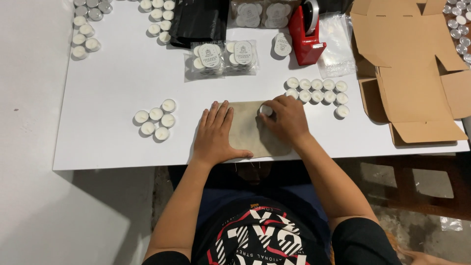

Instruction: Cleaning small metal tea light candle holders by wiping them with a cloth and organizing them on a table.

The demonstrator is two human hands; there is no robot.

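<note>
A beige cloth point(250, 132) lies flat on the white table point(108, 142) near its front edge. My left hand point(214, 133) rests palm down on the cloth's left part, fingers spread. My right hand point(287, 120) grips a small white tealight candle point(266, 110) and presses it onto the cloth's upper right corner. Just right of that hand, a double row of tealights point(316, 90) stands on the table, with one more tealight point(342, 111) apart from it. A cluster of several tealights point(156, 119) sits left of my left hand.
Clear bags packed with tealights point(223, 58) lie behind the cloth. A red tape dispenser point(306, 34) and black plastic point(198, 22) stand at the back. An unfolded cardboard box point(412, 73) covers the right side. More tealights point(83, 29) sit at the far left.
</note>
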